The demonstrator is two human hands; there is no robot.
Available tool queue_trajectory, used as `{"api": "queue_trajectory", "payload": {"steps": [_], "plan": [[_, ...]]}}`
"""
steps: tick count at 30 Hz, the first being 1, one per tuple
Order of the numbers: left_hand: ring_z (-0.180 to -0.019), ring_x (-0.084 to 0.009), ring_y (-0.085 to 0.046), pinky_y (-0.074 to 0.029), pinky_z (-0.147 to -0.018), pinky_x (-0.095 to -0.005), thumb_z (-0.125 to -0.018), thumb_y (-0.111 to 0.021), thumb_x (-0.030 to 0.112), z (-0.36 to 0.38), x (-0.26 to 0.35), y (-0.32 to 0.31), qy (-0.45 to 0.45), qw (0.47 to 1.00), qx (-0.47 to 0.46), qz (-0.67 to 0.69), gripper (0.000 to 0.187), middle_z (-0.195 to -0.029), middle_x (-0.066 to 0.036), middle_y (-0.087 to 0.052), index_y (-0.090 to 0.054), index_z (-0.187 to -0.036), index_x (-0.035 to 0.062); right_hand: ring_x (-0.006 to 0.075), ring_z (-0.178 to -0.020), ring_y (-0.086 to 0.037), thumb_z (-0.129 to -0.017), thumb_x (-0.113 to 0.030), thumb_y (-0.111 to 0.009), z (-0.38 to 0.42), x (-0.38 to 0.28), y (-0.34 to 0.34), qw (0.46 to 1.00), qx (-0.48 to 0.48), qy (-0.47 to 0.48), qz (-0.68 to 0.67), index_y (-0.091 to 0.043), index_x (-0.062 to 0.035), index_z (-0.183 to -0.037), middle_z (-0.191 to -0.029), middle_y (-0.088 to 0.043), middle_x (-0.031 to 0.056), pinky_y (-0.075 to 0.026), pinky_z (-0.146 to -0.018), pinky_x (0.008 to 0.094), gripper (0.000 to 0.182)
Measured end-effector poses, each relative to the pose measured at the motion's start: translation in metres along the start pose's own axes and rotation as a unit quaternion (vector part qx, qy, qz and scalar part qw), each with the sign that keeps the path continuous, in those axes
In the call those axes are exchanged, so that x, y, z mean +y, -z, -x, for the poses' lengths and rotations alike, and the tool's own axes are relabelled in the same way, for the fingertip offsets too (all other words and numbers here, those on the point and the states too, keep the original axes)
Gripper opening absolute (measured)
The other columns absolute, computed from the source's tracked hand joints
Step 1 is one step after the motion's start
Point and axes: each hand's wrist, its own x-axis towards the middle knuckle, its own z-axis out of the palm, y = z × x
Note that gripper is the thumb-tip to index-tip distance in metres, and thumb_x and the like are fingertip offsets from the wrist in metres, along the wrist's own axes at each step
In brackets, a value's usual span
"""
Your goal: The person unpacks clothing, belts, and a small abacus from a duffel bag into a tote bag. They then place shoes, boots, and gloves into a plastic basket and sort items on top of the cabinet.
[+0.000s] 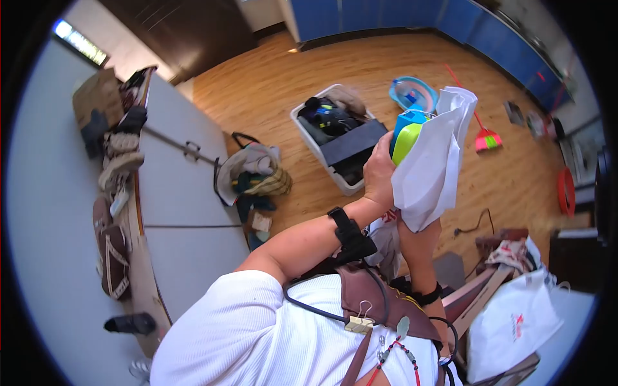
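My left hand (380, 170) is closed around the side of a blue and lime-green item (405, 143), whose exact kind I cannot make out. A thin white cord shows near its top. A white sheet-like bag (432, 164) stands in front of it, held up and creased, covering its right side. My right hand (426, 237) is behind the lower end of the white bag; only the wrist and the base of the hand show, and its fingers are hidden. Black straps circle both my forearms.
A white bin (308, 138) full of dark things stands on the wood floor, near a blue basin (412, 90) and a red broom (488, 140). On the left are a white cabinet (183, 186), shoes (114, 260) and a stuffed bag (257, 170). A white carrier bag (512, 325) is at right.
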Motion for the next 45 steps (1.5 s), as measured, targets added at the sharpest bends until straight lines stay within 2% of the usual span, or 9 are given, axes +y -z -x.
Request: {"api": "queue_trajectory", "payload": {"steps": [6,10,17,22,34,41,43,44,45], "plan": [[-0.083,-0.028,-0.065,-0.051,-0.073,-0.036,-0.074,-0.07,0.015,-0.049,-0.102,0.085,0.111,0.99,0.084,0.026,0.038,-0.091,-0.015,-0.066,-0.057,-0.106,0.001,0.017,-0.092,-0.059,-0.071,0.0,-0.07,-0.045,0.038,-0.073,0.978,-0.178,0.017,-0.111,-0.055,0.005,-0.108,-0.101,-0.063,0.0106,-0.045,-0.081,0.0296,0.039],[-0.08,-0.0168,-0.064,-0.054,-0.068,-0.032,-0.082,-0.063,0.007,-0.061,-0.17,0.175,0.267,0.881,0.142,0.365,0.025,-0.092,-0.009,-0.064,-0.057,-0.105,-0.0016,0.0141,-0.085,-0.059,-0.069,0.002,-0.07,-0.07,0.043,-0.122,0.965,-0.211,-0.037,-0.151,-0.06,0.0031,-0.097,-0.093,-0.064,0.0071,-0.047,-0.077,0.0287,0.029],[-0.096,-0.0249,-0.062,-0.051,-0.085,-0.0394,-0.087,-0.06,0.018,-0.025,-0.289,0.344,0.331,0.77,0.234,0.493,0.037,-0.109,-0.013,-0.061,-0.049,-0.118,0.0015,0.013,-0.082,-0.058,-0.069,0.0,-0.068,-0.127,0.024,-0.251,0.921,-0.376,-0.098,-0.039,-0.062,0.0026,-0.095,-0.09,-0.064,0.0057,-0.047,-0.075,0.0286,0.027],[-0.102,-0.0269,-0.06,-0.049,-0.089,-0.041,-0.088,-0.059,0.024,0.018,-0.303,0.412,0.326,0.734,0.348,0.483,0.046,-0.115,-0.015,-0.059,-0.044,-0.125,0.0012,0.0134,-0.082,-0.058,-0.068,-0.001,-0.068,-0.147,0.007,-0.395,0.794,-0.601,-0.079,0.038,-0.062,0.0013,-0.099,-0.09,-0.064,0.0041,-0.047,-0.076,0.0291,0.031],[-0.11,-0.0276,-0.055,-0.046,-0.093,-0.0433,-0.091,-0.054,0.025,0.066,-0.328,0.349,0.365,0.553,0.589,0.462,0.048,-0.124,-0.014,-0.053,-0.04,-0.13,0.0019,0.0226,-0.094,-0.059,-0.066,-0.004,-0.067,-0.093,0.056,-0.744,0.55,-0.816,0.179,0.0,-0.055,-0.0007,-0.112,-0.1,-0.064,0.0141,-0.046,-0.085,0.0327,0.048],[-0.107,-0.0284,-0.056,-0.047,-0.091,-0.0435,-0.089,-0.057,0.024,0.073,-0.377,0.285,0.354,0.421,0.642,0.534,0.05,-0.122,-0.014,-0.053,-0.038,-0.13,0.002,0.031,-0.1,-0.059,-0.058,-0.022,-0.075,-0.023,0.214,-0.845,0.34,-0.873,0.139,0.321,-0.062,-0.0018,-0.107,-0.108,-0.063,0.0167,-0.045,-0.087,0.0373,0.054],[-0.106,-0.0284,-0.056,-0.048,-0.09,-0.0429,-0.088,-0.059,0.021,0.081,-0.391,0.28,0.354,0.447,0.642,0.513,0.051,-0.12,-0.014,-0.054,-0.038,-0.13,0.0016,0.0325,-0.104,-0.057,-0.06,-0.029,-0.074,-0.01,0.227,-0.851,0.266,-0.871,0.132,0.391,-0.058,-0.0041,-0.115,-0.115,-0.06,0.0172,-0.044,-0.09,0.0372,0.063],[-0.105,-0.0283,-0.057,-0.048,-0.089,-0.0423,-0.086,-0.061,0.019,0.089,-0.394,0.282,0.347,0.48,0.638,0.491,0.053,-0.119,-0.014,-0.054,-0.038,-0.129,0.0013,0.0325,-0.104,-0.057,-0.06,-0.029,-0.074,-0.003,0.228,-0.85,0.261,-0.87,0.136,0.396,-0.058,-0.0041,-0.115,-0.115,-0.06,0.0172,-0.044,-0.09,0.0372,0.063],[-0.103,-0.0269,-0.058,-0.049,-0.088,-0.0408,-0.084,-0.063,0.016,0.085,-0.392,0.286,0.347,0.463,0.643,0.502,0.053,-0.117,-0.013,-0.055,-0.039,-0.128,0.001,0.0295,-0.102,-0.058,-0.061,-0.024,-0.073,-0.005,0.243,-0.849,0.355,-0.864,0.092,0.344,-0.059,-0.0037,-0.114,-0.111,-0.061,0.0158,-0.044,-0.088,0.0362,0.059]]}}
